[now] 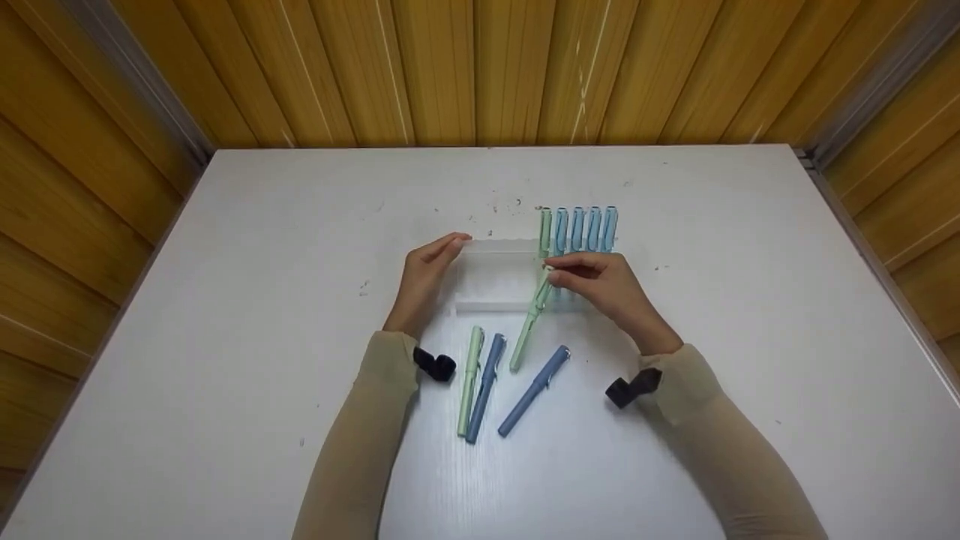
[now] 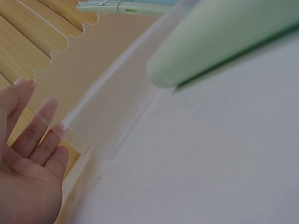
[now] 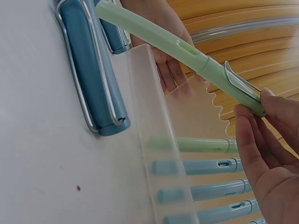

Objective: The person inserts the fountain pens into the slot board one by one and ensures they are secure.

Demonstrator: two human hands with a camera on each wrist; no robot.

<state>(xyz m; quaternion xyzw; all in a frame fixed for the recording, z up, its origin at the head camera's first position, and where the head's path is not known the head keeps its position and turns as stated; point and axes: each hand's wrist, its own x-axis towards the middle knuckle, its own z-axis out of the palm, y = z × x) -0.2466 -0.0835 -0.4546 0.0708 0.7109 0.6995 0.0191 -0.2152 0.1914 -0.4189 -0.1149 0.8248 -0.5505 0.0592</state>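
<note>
The right hand [image 1: 602,286] pinches the pale green pen [image 1: 530,321] by its cap end, tail toward seven o'clock; this end-only grip could let it swivel or drop, while the left hand's [image 1: 425,281] grip, at the clear rack's [image 1: 491,307] nine o'clock end, cannot be determined.
</note>
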